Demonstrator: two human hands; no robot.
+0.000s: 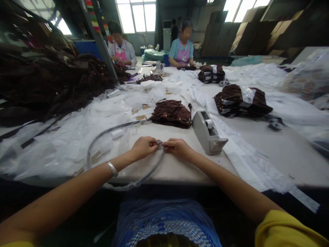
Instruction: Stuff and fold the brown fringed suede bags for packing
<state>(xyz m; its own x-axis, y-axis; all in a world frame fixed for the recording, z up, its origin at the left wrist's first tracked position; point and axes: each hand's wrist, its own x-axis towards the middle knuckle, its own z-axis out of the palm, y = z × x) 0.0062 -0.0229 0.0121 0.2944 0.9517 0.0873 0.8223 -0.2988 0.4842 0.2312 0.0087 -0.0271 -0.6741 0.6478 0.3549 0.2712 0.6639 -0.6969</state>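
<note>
A long strap [95, 140], sheathed in pale see-through wrap, runs from a dark brown fringed bag [171, 114] and curves round to the table's front edge. It comes back up to my hands. My left hand [144, 147] pinches the wrapped strap near its end, fingers closed. Facing it, my right hand [178, 148] pinches the same spot, with fingertips almost meeting the left ones. The small part between the fingertips is mostly hidden. Just right of the bag stands a grey tape dispenser [207, 133], close to my right hand.
Taped stacks of brown fringed bags [243, 101] lie at the right. White wrapping sheets [64, 137] spread over much of the table. A large dark brown heap [51, 79] rises at left beside a metal post [102, 44]. Two co-workers in pink aprons [183, 56] are across the table.
</note>
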